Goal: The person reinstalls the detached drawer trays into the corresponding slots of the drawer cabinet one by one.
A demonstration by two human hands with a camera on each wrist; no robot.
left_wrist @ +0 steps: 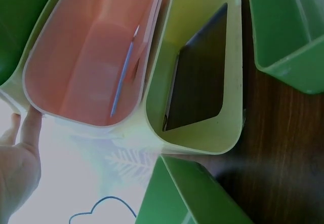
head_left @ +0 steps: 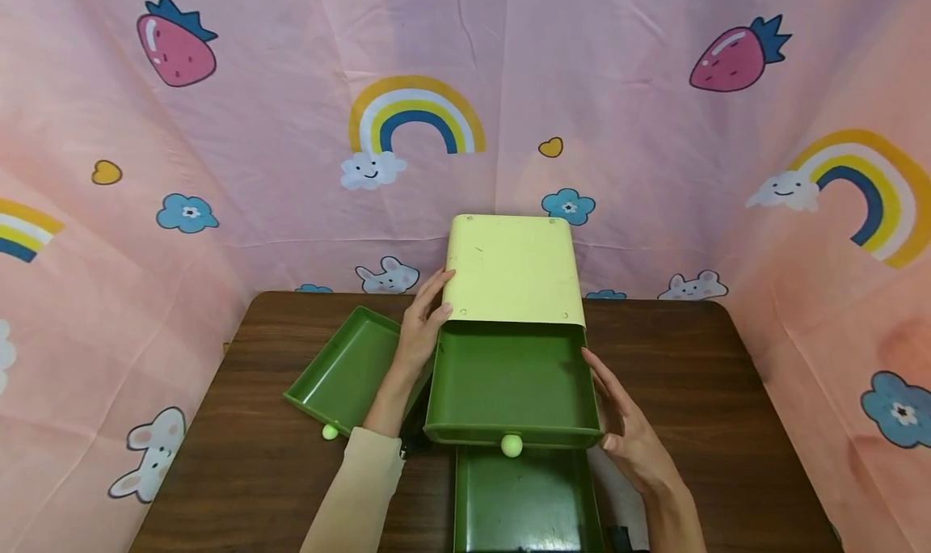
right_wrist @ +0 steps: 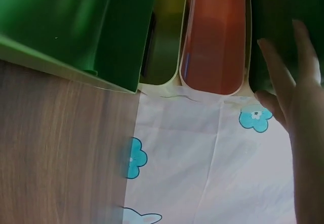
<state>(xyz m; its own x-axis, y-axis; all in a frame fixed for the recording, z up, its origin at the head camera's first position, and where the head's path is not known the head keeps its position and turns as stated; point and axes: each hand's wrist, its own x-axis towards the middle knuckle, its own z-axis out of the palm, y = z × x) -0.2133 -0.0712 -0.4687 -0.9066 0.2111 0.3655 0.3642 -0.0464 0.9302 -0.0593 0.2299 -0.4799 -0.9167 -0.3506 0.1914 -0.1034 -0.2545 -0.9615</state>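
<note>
A pale yellow cabinet (head_left: 512, 270) stands at the back of the table, with a green drawer (head_left: 512, 379) sticking far out of its top slot. My left hand (head_left: 420, 327) rests on the cabinet's left side, thumb and fingers near its front edge. Along the drawer's right wall lies my right hand (head_left: 636, 440), fingers extended and thumb by the front corner. In the left wrist view, below that drawer, are a pinkish slot (left_wrist: 86, 57) and a yellow slot (left_wrist: 195, 138). Part of the right hand (right_wrist: 291, 84) overlaps the green drawer in the right wrist view.
A second green drawer (head_left: 349, 367) lies askew on the wooden table (head_left: 691, 375) at left, its round knob (head_left: 330, 432) facing front. Another green drawer (head_left: 524, 496) lies in front, partly under the pulled-out one. A patterned curtain (head_left: 618, 92) hangs behind and at both sides.
</note>
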